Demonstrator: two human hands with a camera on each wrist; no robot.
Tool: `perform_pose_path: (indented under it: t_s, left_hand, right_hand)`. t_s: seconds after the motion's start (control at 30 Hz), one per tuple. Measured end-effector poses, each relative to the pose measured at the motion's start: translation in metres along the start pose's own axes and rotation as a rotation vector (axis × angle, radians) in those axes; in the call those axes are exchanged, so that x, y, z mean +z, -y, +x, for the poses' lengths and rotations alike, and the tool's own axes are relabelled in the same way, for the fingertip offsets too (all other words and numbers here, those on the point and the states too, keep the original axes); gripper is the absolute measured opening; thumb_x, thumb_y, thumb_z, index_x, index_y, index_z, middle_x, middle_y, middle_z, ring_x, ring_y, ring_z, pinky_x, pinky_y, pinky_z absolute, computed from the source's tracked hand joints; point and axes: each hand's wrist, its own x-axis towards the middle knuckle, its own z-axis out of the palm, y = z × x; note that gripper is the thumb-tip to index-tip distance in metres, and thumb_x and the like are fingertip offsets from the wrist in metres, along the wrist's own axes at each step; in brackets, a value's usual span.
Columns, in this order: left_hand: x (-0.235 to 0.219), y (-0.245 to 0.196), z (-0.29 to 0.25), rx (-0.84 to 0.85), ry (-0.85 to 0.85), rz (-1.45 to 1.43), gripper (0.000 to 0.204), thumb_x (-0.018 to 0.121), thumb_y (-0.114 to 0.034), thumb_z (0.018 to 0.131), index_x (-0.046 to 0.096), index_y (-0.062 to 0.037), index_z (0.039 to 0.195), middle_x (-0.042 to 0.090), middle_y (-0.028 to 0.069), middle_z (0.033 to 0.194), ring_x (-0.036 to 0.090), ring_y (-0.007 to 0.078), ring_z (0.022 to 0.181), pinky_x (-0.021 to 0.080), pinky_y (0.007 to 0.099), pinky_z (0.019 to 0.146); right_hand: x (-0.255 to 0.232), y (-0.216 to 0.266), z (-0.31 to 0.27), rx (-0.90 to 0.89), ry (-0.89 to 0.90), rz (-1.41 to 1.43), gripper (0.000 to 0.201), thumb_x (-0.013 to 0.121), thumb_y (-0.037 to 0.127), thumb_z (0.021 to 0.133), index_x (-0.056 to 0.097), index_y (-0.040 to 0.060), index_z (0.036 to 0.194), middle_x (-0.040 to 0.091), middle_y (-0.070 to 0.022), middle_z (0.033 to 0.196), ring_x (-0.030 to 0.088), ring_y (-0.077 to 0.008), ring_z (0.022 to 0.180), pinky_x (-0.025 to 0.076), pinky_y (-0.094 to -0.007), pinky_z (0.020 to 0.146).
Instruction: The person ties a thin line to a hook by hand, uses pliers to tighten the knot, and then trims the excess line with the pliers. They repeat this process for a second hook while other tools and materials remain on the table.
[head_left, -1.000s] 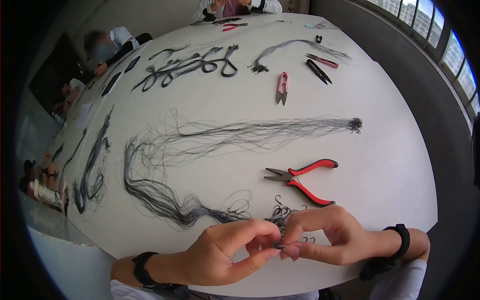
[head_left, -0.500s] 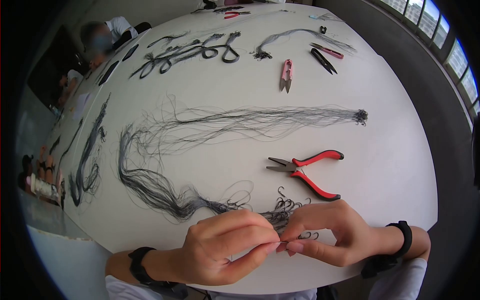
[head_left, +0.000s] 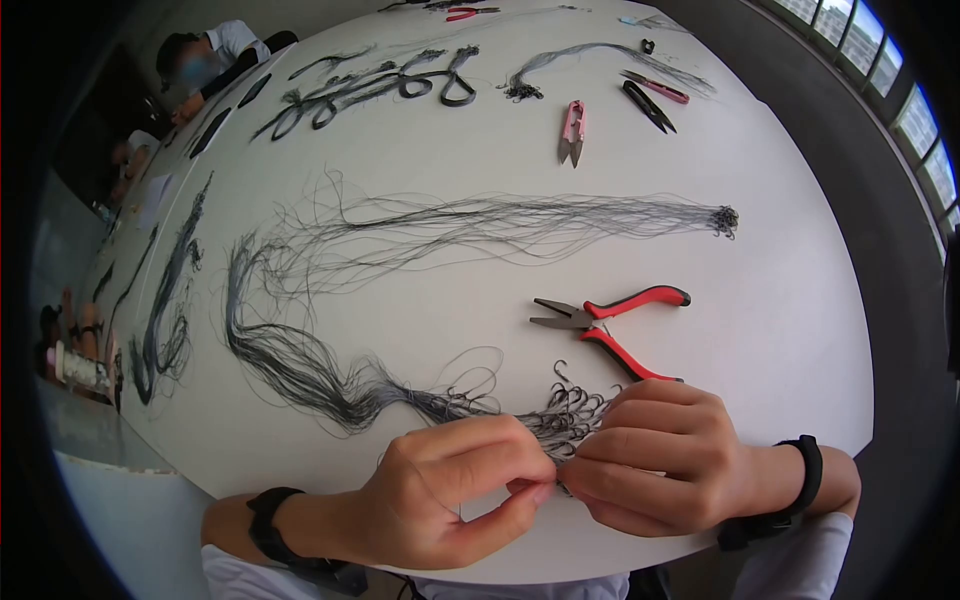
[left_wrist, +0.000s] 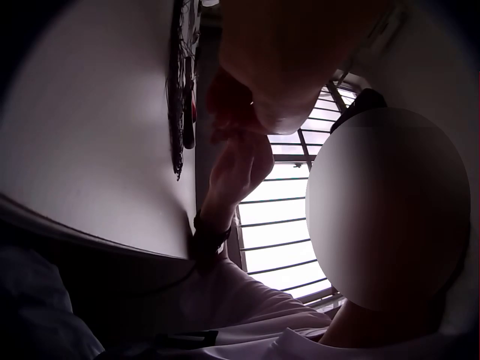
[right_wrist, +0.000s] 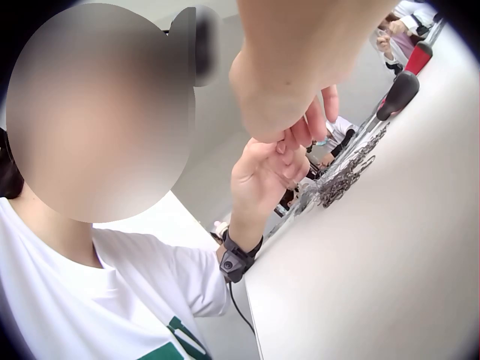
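In the head view, my left hand (head_left: 450, 490) and right hand (head_left: 660, 465) meet fingertip to fingertip near the table's front edge. The left thumb and index finger pinch a fine fishing line, a strand of which shows below that hand. Curled right fingers hold a small fish hook, now mostly hidden by the fingertips. Just behind both hands lies a heap of dark fish hooks (head_left: 575, 410), tied to a thick bundle of grey line (head_left: 310, 385) that runs off to the left. Red-handled pliers (head_left: 597, 324) rest with jaws apart, just beyond the right hand.
A looser bundle of lines (head_left: 480, 222) stretches across the table to another hook cluster (head_left: 724, 221). Farther back lie pink snips (head_left: 573, 130), black snips (head_left: 648, 106) and looped black bundles (head_left: 400, 85). Another bundle (head_left: 165, 310) lies left. A person (head_left: 215, 65) sits at the far left.
The right fingers have curled in more, and the small thing between the fingertips has gone from sight. Both hands stay together; the head view has shifted slightly, so the table's things appear higher.
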Motion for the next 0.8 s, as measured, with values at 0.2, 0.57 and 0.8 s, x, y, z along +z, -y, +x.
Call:
perform_pose_path:
  t_s: [0.2, 0.57, 0.8]
  left_hand:
    - [-0.003, 0.0, -0.001, -0.014, 0.057, 0.006, 0.013, 0.06, 0.009, 0.07, 0.059, 0.002, 0.081, 0.06, 0.0099, 0.077, 0.06, 0.0182, 0.065, 0.048, 0.0247, 0.056]
    - [-0.002, 0.004, 0.001, 0.139, -0.046, 0.103, 0.015, 0.061, 0.009, 0.068, 0.061, 0.0023, 0.082, 0.059, 0.0103, 0.076, 0.059, 0.0174, 0.061, 0.048, 0.0249, 0.053]
    - [0.0, 0.002, 0.001, 0.12, -0.088, 0.123, 0.017, 0.064, 0.009, 0.068, 0.061, 0.0028, 0.083, 0.061, 0.0118, 0.077, 0.061, 0.018, 0.063, 0.049, 0.0243, 0.054]
  right_hand:
    - [0.003, 0.001, -0.002, -0.054, -0.058, -0.051, 0.018, 0.066, 0.002, 0.059, 0.061, -0.0004, 0.076, 0.056, -0.0058, 0.073, 0.055, -0.0171, 0.061, 0.045, -0.0273, 0.054]
    - [-0.013, 0.004, 0.005, 0.559, 0.172, 0.682, 0.011, 0.06, 0.001, 0.078, 0.061, -0.0036, 0.087, 0.062, -0.011, 0.078, 0.059, -0.0198, 0.066, 0.047, -0.0281, 0.059]
    - [-0.014, 0.005, 0.006, 0.615, 0.175, 0.702, 0.01, 0.06, -0.004, 0.076, 0.06, -0.0028, 0.086, 0.061, -0.0093, 0.075, 0.059, -0.018, 0.067, 0.046, -0.0273, 0.06]
